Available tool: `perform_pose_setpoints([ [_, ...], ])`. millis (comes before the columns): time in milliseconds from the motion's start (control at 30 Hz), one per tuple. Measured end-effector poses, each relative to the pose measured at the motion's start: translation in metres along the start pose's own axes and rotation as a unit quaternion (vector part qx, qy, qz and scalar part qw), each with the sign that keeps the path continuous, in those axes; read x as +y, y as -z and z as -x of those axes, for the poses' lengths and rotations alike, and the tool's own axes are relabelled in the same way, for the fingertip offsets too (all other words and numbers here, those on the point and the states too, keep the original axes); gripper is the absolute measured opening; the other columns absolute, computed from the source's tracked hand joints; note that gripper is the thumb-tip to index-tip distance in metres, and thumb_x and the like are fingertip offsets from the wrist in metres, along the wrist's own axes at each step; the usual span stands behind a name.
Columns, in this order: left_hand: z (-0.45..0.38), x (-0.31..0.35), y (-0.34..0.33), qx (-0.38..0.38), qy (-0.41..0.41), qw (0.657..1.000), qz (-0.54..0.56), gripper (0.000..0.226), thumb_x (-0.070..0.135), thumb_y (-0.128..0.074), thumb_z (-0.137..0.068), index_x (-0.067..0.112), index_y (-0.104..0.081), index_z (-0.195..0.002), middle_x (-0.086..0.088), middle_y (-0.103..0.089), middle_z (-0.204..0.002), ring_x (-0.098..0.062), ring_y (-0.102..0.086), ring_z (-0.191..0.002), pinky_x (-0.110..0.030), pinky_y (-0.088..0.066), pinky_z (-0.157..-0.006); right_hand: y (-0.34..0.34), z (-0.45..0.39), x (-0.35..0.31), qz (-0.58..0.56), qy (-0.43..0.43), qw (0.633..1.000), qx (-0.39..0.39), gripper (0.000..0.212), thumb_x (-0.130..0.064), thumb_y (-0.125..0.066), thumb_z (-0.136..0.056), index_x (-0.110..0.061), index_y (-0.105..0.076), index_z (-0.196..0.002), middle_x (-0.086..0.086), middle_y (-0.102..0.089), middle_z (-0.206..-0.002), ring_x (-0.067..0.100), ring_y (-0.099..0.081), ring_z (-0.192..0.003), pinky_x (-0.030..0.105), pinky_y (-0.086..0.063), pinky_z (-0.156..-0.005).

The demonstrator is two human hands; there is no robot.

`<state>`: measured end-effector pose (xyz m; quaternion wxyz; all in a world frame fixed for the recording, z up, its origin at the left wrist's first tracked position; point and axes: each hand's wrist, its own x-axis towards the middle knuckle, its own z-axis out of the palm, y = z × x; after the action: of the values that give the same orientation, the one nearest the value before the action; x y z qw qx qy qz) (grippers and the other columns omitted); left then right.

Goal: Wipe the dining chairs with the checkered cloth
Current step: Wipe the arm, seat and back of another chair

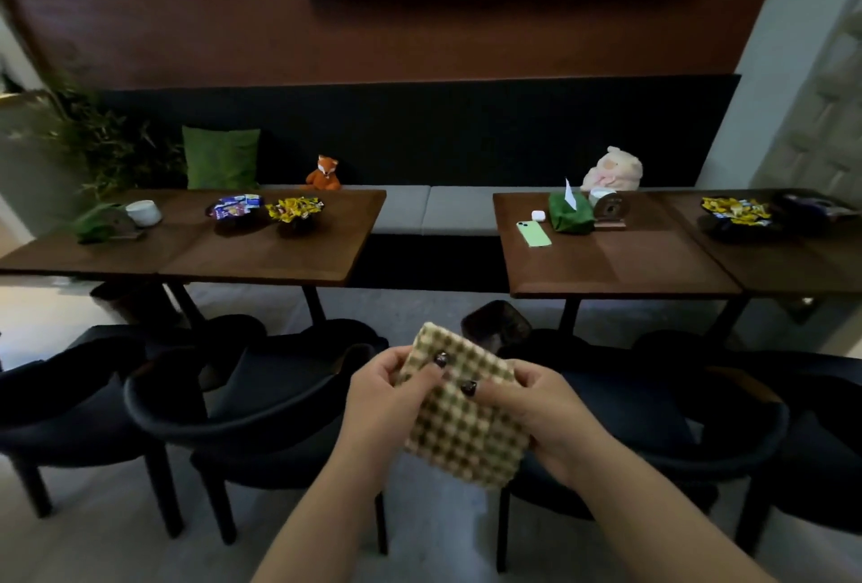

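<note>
- Far left, two dark dining chairs (pixel 261 400) sit tucked along the near edge of the left tabletop (pixel 261 256). No cloth on them, so I'd guess wiping hasn't started over here.
- That tabletop has a white cup (pixel 143 213) near its far-left corner, plus two bowls of wrapped candy (pixel 294 209) toward the far edge.
- Middle: left hand (pixel 392 391) pinches the checkered cloth's (pixel 466 424) upper left part, thumb on top.
- Right hand (pixel 531 410) grips the cloth's right edge, fingers curled round it. So it's held up in the air between the chairs, touching none of them.
- Right tabletop: green phone (pixel 533 234) and tissue box (pixel 571 214) near its left edge.
- Basically looks like prep, all the chairs still to do.
</note>
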<state>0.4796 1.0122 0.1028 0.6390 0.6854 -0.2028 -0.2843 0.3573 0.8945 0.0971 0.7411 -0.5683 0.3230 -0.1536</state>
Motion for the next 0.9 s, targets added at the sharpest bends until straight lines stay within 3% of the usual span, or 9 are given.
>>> perform_pose_setpoints([
  [167, -0.005, -0.008, 0.041, -0.008, -0.001, 1.0, 0.007, 0.011, 0.03, -0.061, -0.093, 0.022, -0.068, -0.097, 0.009, -0.074, -0.087, -0.004, -0.07, -0.077, -0.015, -0.05, -0.057, -0.037, 0.001, 0.001, -0.164, -0.011, 0.986, 0.039, 0.033, -0.013, -0.072, -0.076, -0.009, -0.068, -0.108, 0.011, -0.073, -0.099, 0.024, -0.071, -0.087, 0.032, -0.056, -0.065],
  [267, -0.007, -0.016, 0.062, 0.009, -0.011, 1.0, -0.006, 0.013, 0.033, -0.058, -0.095, 0.024, -0.066, -0.098, 0.013, -0.073, -0.087, -0.001, -0.068, -0.077, -0.013, -0.049, -0.057, -0.068, -0.002, 0.012, -0.256, -0.065, 0.965, 0.005, 0.033, -0.017, -0.068, -0.078, -0.007, -0.066, -0.109, 0.014, -0.072, -0.104, 0.027, -0.071, -0.09, 0.035, -0.056, -0.069],
  [433, -0.021, -0.032, 0.096, 0.04, -0.015, 0.997, -0.069, 0.012, 0.032, -0.057, -0.095, 0.025, -0.066, -0.09, 0.008, -0.072, -0.084, -0.007, -0.067, -0.079, -0.024, -0.054, -0.067, -0.115, -0.016, 0.043, -0.237, -0.14, 0.961, -0.003, 0.042, -0.004, -0.07, -0.072, -0.001, -0.064, -0.112, 0.019, -0.071, -0.102, 0.034, -0.07, -0.09, 0.037, -0.057, -0.061],
  [567, -0.04, -0.044, 0.113, 0.033, 0.004, 0.998, -0.056, 0.011, 0.027, -0.059, -0.095, 0.02, -0.067, -0.092, 0.011, -0.074, -0.08, 0.0, -0.067, -0.072, -0.012, -0.047, -0.056, -0.121, -0.044, 0.047, -0.218, -0.144, 0.965, 0.03, 0.034, -0.001, -0.07, -0.076, -0.001, -0.065, -0.109, 0.018, -0.072, -0.098, 0.032, -0.072, -0.085, 0.034, -0.057, -0.06],
  [700, -0.075, -0.048, 0.118, 0.035, 0.025, 0.998, -0.038, 0.013, 0.026, -0.059, -0.095, 0.015, -0.068, -0.093, 0.009, -0.074, -0.078, 0.0, -0.068, -0.068, -0.012, -0.048, -0.054, -0.112, -0.086, 0.044, -0.213, -0.145, 0.965, 0.054, 0.031, -0.002, -0.07, -0.074, 0.0, -0.067, -0.105, 0.019, -0.072, -0.096, 0.031, -0.072, -0.08, 0.033, -0.056, -0.052],
  [900, -0.159, -0.049, 0.126, 0.051, 0.054, 0.996, -0.041, 0.012, 0.019, -0.054, -0.098, 0.016, -0.066, -0.096, 0.003, -0.073, -0.072, -0.005, -0.062, -0.053, -0.015, -0.047, -0.049, -0.091, -0.174, 0.04, -0.163, -0.075, 0.967, 0.18, 0.014, -0.006, -0.066, -0.083, -0.009, -0.07, -0.096, 0.008, -0.075, -0.086, 0.026, -0.073, -0.075, 0.031, -0.055, -0.055],
])
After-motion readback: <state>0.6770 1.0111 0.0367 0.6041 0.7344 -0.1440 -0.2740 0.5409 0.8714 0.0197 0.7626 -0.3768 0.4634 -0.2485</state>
